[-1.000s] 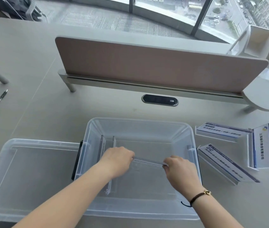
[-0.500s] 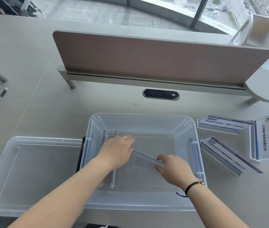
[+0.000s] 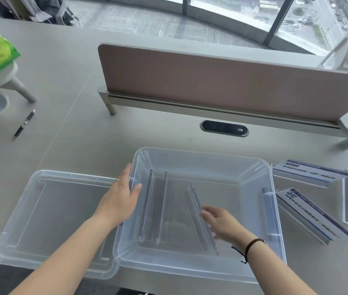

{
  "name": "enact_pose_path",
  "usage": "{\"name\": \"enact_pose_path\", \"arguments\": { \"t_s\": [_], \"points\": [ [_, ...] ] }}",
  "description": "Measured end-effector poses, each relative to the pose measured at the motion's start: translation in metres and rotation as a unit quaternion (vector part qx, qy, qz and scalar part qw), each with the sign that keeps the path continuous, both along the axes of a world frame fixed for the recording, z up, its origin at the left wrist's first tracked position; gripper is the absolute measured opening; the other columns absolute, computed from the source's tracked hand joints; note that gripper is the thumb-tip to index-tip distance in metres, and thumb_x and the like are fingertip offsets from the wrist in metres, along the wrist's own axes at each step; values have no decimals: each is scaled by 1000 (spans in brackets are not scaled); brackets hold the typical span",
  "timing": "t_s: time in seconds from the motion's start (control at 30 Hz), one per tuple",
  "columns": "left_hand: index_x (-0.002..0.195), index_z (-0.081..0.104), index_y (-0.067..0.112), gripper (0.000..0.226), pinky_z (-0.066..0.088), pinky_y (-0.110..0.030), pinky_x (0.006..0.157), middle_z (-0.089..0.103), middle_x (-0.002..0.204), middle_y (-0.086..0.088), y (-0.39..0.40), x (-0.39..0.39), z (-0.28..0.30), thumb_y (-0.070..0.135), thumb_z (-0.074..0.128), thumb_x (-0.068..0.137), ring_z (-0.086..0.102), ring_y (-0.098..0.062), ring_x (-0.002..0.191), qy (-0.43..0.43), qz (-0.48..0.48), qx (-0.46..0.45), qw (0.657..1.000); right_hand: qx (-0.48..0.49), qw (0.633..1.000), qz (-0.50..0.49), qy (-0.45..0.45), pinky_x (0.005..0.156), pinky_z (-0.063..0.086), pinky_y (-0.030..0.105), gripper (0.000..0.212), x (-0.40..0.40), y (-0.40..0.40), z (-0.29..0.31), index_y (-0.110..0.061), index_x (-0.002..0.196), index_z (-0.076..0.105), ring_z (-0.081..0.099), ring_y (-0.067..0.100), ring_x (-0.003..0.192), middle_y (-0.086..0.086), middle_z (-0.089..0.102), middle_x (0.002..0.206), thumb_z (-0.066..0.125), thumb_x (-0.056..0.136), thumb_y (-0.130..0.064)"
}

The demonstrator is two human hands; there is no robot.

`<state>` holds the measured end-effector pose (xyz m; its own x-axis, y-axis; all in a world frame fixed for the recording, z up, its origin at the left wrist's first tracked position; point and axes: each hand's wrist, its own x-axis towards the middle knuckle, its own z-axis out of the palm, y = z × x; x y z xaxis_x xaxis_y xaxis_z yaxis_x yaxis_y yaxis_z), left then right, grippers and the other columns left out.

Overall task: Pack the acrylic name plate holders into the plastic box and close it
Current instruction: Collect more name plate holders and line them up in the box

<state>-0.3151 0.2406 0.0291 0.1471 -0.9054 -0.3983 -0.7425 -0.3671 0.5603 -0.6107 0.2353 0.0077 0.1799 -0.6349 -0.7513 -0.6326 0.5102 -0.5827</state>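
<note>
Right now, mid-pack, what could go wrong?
1. The third holder sits skewed in the box, not parallel to the two at the left wall; it may eat the room needed for the three holders on the desk.
2. The right hand beside it could knock it flat.

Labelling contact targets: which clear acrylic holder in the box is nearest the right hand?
The slanted clear acrylic holder, rightmost of three, beside the right hand; the other two stand parallel by the left wall.

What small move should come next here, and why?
Probably reach the right hand, open beside the leaning holder in the box, to the nearest name plate holder on the table; three wait there, and the lid is off.
</note>
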Motion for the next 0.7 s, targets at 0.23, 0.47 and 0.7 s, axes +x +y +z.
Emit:
{"name": "enact_pose_path", "arguments": {
  "t_s": [0.23, 0.47, 0.7],
  "points": [
    [153, 19, 27, 55, 40, -44, 101, 39, 154, 4, 6, -15, 4, 41, 35, 103, 42, -21, 138, -21, 78, -20, 997, 31, 997, -58, -30, 81, 61, 37, 48, 20, 2, -4, -27, 144, 45, 68, 27, 101, -11, 58, 118, 51, 99, -41],
    [150, 30, 23, 51, 43, -47, 95, 55, 140, -3, 7, -24, 2, 41, 35, 102, 52, -28, 126, -57, 118, -36, 991, 42, 991, -103, -71, 80, 61, 36, 51, 49, 1, -10, -29, 148, 39, 70, 20, 90, -8, 52, 123, 50, 99, -40],
    [148, 32, 24, 49, 44, -48, 94, 54, 141, 1, 7, -23, 1, 42, 34, 102, 53, -26, 126, -61, 120, -45, 990, 38, 985, -143, -90, 76, 60, 31, 52, 71, 3, -15, -27, 149, 37, 69, 15, 81, -2, 53, 129, 50, 100, -37]
  ]
}}
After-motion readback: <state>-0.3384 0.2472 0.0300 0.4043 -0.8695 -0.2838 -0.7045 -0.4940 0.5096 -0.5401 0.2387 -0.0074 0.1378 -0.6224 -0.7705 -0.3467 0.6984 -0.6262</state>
